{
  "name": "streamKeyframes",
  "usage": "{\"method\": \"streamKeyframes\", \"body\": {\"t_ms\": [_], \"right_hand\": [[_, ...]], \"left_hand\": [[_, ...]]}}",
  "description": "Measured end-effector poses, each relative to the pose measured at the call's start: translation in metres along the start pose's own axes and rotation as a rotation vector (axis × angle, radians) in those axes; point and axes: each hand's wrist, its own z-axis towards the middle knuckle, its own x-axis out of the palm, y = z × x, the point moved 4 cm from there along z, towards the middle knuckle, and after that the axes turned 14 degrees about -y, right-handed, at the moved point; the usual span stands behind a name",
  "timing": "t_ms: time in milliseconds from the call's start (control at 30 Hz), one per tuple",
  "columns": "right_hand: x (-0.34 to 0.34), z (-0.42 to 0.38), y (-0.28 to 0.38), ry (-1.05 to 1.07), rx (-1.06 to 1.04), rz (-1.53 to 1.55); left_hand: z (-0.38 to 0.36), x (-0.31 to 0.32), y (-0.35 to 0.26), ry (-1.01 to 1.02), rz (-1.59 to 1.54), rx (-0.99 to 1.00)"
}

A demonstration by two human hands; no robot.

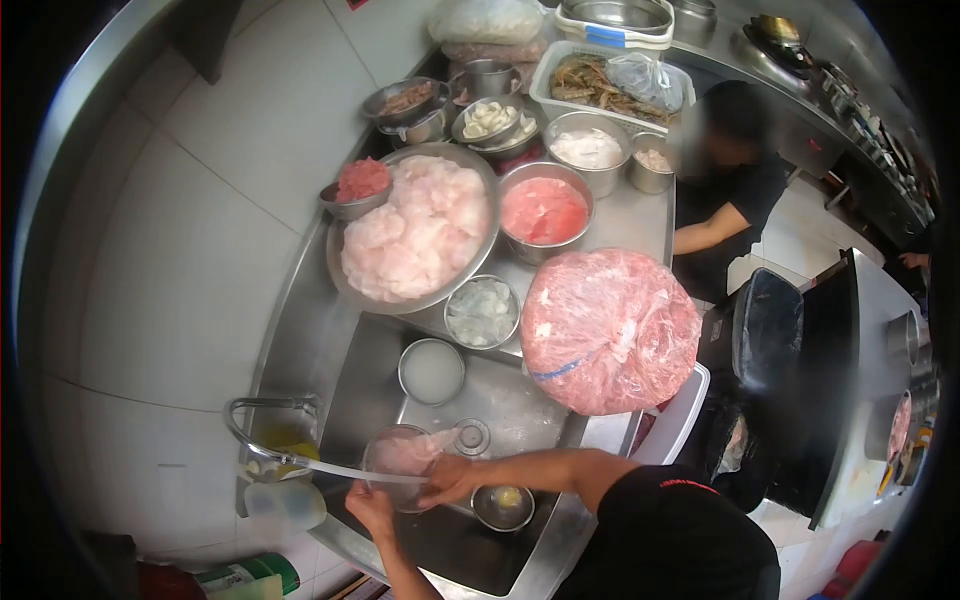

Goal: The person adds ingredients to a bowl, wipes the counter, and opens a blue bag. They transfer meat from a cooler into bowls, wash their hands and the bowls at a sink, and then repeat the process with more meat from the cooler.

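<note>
Over the sink (490,385), my right hand (450,480) is closed at the side of a round bowl (378,450), at the end of a strip of pale pink meat (410,453). My left hand (372,510) is closed at the bowl's near rim; blur hides exactly what its fingers grip. The pale spout of the faucet (340,469) crosses over the bowl between the hands. Just beyond the bowl stands a metal bowl of cloudy liquid (432,371). A small metal bowl (503,508) with something yellowish in it sits below my right forearm.
A large bowl of pale meat (415,225), a bagged mass of pink meat (610,330), a pot of red meat (545,210) and a white basket (690,95) crowd the counter. Another person (735,190) is beyond the counter at right. Dark bins (770,325) stand near them.
</note>
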Motion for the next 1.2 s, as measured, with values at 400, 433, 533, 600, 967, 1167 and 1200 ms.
{"method": "streamKeyframes", "body": {"t_ms": [400, 433, 533, 600, 967, 1167, 1200], "right_hand": [[0.047, 0.056, -0.007, -0.227, 0.419, 0.354], [0.046, 0.047, -0.001, -0.288, 0.326, 0.421], [0.063, 0.024, -0.025, -0.103, 0.229, 0.096], [0.065, 0.028, -0.027, -0.185, 0.163, 0.132], [-0.037, 0.025, -0.026, -0.538, 0.670, 0.657], [-0.001, 0.049, -0.023, -0.886, 0.601, 0.573], [0.009, 0.046, -0.018, -0.829, 0.635, 0.470]], "left_hand": [[0.027, 0.014, -0.044, -0.184, 0.347, 0.433], [0.034, 0.012, -0.038, -0.128, 0.302, 0.373], [0.035, 0.008, -0.027, -0.097, 0.314, 0.415], [0.029, 0.013, -0.033, 0.061, -0.036, 0.262], [0.024, 0.056, 0.028, 0.544, -0.921, -0.983], [-0.064, 0.076, 0.012, 0.236, -1.505, -1.178], [-0.069, 0.081, 0.040, 0.203, -1.580, -1.189]]}}
